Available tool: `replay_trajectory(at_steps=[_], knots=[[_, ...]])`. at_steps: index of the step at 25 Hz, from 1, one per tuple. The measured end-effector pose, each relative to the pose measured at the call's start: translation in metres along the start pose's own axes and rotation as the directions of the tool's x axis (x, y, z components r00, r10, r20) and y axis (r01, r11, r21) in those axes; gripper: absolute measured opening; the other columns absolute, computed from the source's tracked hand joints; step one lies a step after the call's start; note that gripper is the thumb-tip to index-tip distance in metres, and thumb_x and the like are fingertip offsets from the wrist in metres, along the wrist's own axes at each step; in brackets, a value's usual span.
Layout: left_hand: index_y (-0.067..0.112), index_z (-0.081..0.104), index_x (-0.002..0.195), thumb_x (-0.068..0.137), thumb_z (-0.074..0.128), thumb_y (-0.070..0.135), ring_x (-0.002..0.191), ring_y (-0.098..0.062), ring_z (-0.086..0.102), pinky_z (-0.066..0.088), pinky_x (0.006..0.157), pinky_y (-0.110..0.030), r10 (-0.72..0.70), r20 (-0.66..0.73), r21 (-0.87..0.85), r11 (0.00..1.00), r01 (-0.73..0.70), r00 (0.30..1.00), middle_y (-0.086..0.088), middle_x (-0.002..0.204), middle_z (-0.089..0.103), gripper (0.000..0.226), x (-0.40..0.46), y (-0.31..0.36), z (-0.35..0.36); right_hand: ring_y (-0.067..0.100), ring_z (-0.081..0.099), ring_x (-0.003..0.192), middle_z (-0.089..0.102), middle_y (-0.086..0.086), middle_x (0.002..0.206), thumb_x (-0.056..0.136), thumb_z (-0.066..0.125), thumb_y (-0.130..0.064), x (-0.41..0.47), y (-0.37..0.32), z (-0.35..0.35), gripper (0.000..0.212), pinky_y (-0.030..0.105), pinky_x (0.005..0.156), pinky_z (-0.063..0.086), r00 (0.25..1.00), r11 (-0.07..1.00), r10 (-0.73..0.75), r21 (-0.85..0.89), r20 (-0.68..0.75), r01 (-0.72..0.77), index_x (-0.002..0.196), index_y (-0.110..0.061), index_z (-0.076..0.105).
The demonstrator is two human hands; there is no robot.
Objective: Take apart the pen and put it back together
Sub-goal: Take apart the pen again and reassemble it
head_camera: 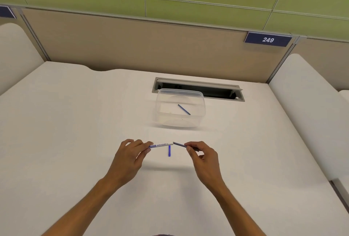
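My left hand (130, 155) pinches the white barrel (161, 145) of a whiteboard marker, held level above the table. My right hand (200, 155) pinches a thin dark blue ink core (179, 145), whose tip sits right at the barrel's open right end. Whether the tip is inside the barrel I cannot tell. A small bright blue part (169, 150) lies on the table just below the barrel's end. Another thin blue stick (184, 109) lies inside a clear plastic container (162, 114) farther back.
The white table (75, 122) has a grey cable hatch (198, 89) open behind the container. A beige partition with a plate reading 249 (267, 39) closes the back. White rounded dividers (306, 107) stand on both sides.
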State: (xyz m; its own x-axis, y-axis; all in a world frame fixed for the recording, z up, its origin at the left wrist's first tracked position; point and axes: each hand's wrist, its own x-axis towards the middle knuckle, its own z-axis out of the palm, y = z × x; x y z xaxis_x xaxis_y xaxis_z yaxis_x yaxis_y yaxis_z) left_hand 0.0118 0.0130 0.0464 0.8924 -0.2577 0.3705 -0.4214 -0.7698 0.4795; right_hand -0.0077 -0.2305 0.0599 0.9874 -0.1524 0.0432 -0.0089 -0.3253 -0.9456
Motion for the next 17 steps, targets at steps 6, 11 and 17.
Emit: replay_trajectory(at_steps=[6, 11, 17], knots=[[0.021, 0.067, 0.111, 0.095, 0.045, 0.028, 0.071, -0.015, 0.054, 0.035, 0.093, -0.028, 0.022, 0.016, -0.019, 1.0, -0.022, 1.0, 0.01, 0.077, 0.058, 0.028, 0.0021, 0.0015, -0.0016, 0.0, 0.063, 0.095, 0.072, -0.02, 0.092, 0.094, 0.063, -0.012, -0.0004, -0.0044, -0.0045, 0.018, 0.014, 0.059, 0.042, 0.998, 0.999, -0.034, 0.004, -0.05, 0.035, 0.092, -0.026, 0.073], [0.021, 0.067, 0.111, 0.094, 0.049, 0.025, 0.071, -0.012, 0.052, 0.034, 0.093, -0.026, 0.006, 0.026, -0.046, 0.999, -0.005, 1.0, 0.012, 0.076, 0.055, 0.025, 0.0009, 0.0014, -0.0015, 0.0, 0.063, 0.095, 0.07, -0.022, 0.094, 0.094, 0.063, -0.012, -0.0006, -0.0048, -0.0073, 0.019, 0.013, 0.061, 0.042, 0.997, 0.997, -0.076, -0.017, -0.021, 0.076, 0.091, -0.028, 0.072], [0.023, 0.067, 0.11, 0.094, 0.048, 0.025, 0.073, -0.012, 0.05, 0.032, 0.093, -0.025, -0.015, 0.054, -0.084, 0.996, 0.019, 0.998, 0.014, 0.076, 0.054, 0.024, -0.0014, 0.0008, -0.0013, 0.0, 0.063, 0.092, 0.072, -0.015, 0.092, 0.092, 0.065, -0.011, 0.0002, -0.0065, -0.0081, 0.021, 0.011, 0.061, 0.041, 0.995, 0.995, -0.1, -0.029, 0.023, 0.1, 0.089, -0.03, 0.074]])
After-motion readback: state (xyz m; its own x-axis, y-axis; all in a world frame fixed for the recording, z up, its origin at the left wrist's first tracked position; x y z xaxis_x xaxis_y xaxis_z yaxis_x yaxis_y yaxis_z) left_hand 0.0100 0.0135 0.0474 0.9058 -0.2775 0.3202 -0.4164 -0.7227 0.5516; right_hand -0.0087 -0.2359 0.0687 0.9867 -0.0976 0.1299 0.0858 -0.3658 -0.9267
